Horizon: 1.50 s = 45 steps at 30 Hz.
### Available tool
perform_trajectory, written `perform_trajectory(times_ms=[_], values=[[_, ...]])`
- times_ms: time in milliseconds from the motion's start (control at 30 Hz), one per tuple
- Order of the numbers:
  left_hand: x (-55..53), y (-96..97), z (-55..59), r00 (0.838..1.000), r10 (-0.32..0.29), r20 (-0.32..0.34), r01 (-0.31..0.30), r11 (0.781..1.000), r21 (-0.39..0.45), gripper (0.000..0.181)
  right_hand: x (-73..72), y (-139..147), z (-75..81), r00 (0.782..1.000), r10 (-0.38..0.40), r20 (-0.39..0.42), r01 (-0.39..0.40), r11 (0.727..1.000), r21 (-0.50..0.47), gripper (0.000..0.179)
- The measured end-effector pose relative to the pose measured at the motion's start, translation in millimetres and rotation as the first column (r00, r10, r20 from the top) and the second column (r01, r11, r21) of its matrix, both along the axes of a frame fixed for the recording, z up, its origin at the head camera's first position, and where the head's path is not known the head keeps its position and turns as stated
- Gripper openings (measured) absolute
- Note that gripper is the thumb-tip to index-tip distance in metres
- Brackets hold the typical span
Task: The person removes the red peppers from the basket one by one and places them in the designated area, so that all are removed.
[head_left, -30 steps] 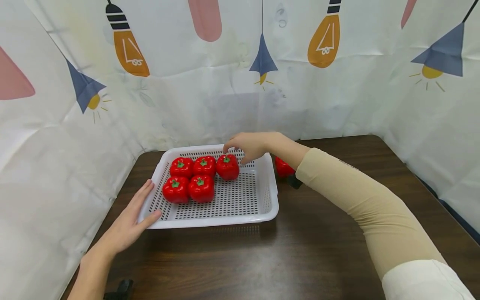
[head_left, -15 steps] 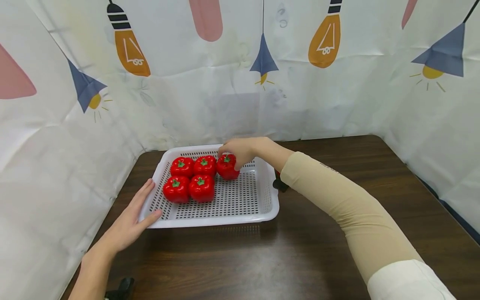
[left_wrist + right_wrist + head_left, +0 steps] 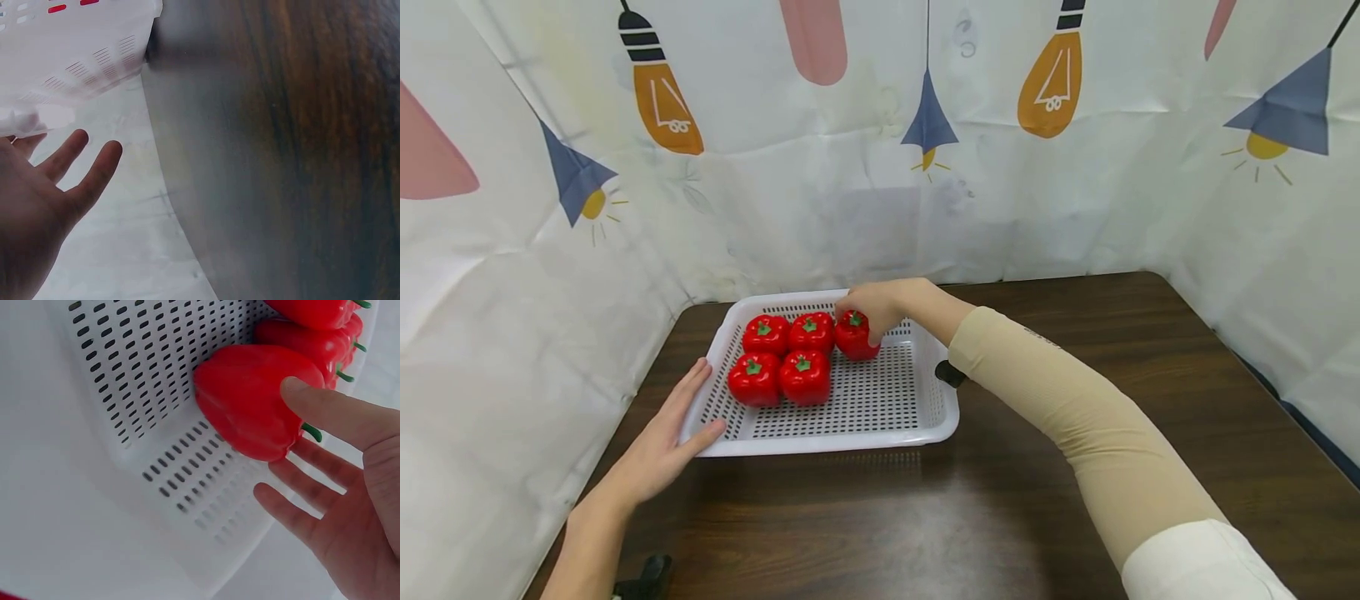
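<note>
Several glossy red bell peppers with green stems sit in a white perforated plastic basket [image 3: 760, 448] in the head view. My right hand [image 3: 880, 304] grips the back-row pepper on the right [image 3: 856, 337]. In the right wrist view the thumb presses one side of this pepper [image 3: 250, 400], and fingers reach round its stem end. My left hand [image 3: 662, 442] rests at the basket's left end, thumb over the front rim and fingers extended along the side. The left wrist view shows fingers [image 3: 94, 178] spread, some right at the basket's wall [image 3: 94, 56].
The basket stands towards the back left of a dark wood-grain table [image 3: 820, 525]. A white printed cloth [image 3: 880, 217] hangs close behind and along both sides. The right forearm in a beige sleeve [image 3: 1060, 392] passes over the basket's right end.
My right hand has come down and left onto the back-row pepper and taken hold of it. A red pepper right of the basket is now hidden by my arm. My left hand stays put.
</note>
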<state>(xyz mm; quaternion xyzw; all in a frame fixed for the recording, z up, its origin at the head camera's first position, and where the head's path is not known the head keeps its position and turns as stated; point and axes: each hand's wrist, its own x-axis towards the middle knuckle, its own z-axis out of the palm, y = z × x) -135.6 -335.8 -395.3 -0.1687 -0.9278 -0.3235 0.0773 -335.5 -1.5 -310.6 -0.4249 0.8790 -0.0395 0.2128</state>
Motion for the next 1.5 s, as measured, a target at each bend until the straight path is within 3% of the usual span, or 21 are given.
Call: perform_trajectory(times_ms=[233,600,767,1100,1500], values=[[-1.1,3.4,1.3,1.000,0.018,0.026,-0.017,1.000,-0.022,0.086,-0.9,-2,-2.8,1.000,-0.005,-0.019,0.006,1.000,0.019,0.062],[-4.8,5.1,4.3,0.998,0.014,0.053,-0.013,1.000,-0.017,0.089,2.7,-10,-5.7,0.999,-0.025,0.020,0.024,0.998,0.054,0.078],[-3.8,5.4,3.9,0.998,0.029,0.054,-0.027,0.999,-0.032,0.089,2.7,-10,-4.3,1.000,-0.010,0.014,0.009,0.999,0.053,0.076],[-3.3,4.9,2.8,0.999,0.019,0.036,-0.019,0.999,-0.026,0.088,3.9,-3,10.3,0.999,0.035,0.004,-0.035,0.997,0.062,0.063],[-0.8,3.5,0.0,1.000,0.003,0.009,-0.003,1.000,-0.003,0.085,15.4,11,30.0,0.995,0.101,0.006,-0.101,0.994,0.030,0.066]])
